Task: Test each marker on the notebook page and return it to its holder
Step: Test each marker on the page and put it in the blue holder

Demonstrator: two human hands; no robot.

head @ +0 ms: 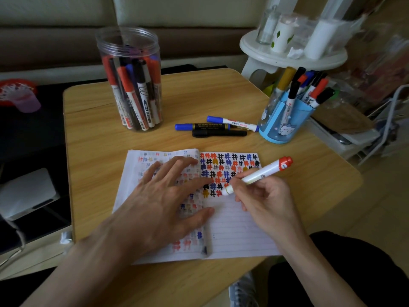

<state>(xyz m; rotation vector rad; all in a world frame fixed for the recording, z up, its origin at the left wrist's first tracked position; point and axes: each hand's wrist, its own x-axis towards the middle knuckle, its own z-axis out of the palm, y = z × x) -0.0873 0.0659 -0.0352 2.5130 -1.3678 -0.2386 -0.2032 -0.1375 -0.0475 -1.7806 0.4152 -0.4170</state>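
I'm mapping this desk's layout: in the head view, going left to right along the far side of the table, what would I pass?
Clear plastic jar full of markers → three loose markers lying side by side → light-blue cartoon pen holder with markers standing in it.

light: dim, soft daylight, perhaps from the right | shadows: faint | edges: wide-angle bending | corners: blurred

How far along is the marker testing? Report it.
Done: rows of marks fill the page top. In hand: the right hand holds a marker, tip on the page; the left hand presses the notebook. Left: three markers lie loose on the table.
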